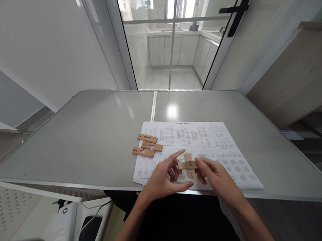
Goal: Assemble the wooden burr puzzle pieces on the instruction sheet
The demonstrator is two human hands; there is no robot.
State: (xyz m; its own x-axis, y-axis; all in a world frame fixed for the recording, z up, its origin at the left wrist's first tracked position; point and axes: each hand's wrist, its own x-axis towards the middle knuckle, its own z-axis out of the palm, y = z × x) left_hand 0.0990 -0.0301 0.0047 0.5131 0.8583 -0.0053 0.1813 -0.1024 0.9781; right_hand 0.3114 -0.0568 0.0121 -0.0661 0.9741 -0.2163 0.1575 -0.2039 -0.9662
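Note:
A cross-shaped wooden puzzle (pixel 190 164), built of crossed pale bars with a dark mark like a "Z" or "2" on its face, is held above the paper near the table's front edge. My right hand (pixel 213 173) pinches its right arm between thumb and fingers. To the left of it is my left hand (pixel 168 176), with thumb and index finger spread wide around the puzzle. The other left fingers curl close to its left arm; whether they touch it I cannot tell. Three flat slotted wooden pieces (pixel 147 138) with dark marks lie to the upper left.
Under my hands a large printed sheet (pixel 221 135) with small diagrams covers part of the grey table (pixel 70 139). A white shelf with a phone (pixel 90 234), a white box (pixel 64 226) and a cable stands lower left. A glass door (pixel 173 55) is behind the table.

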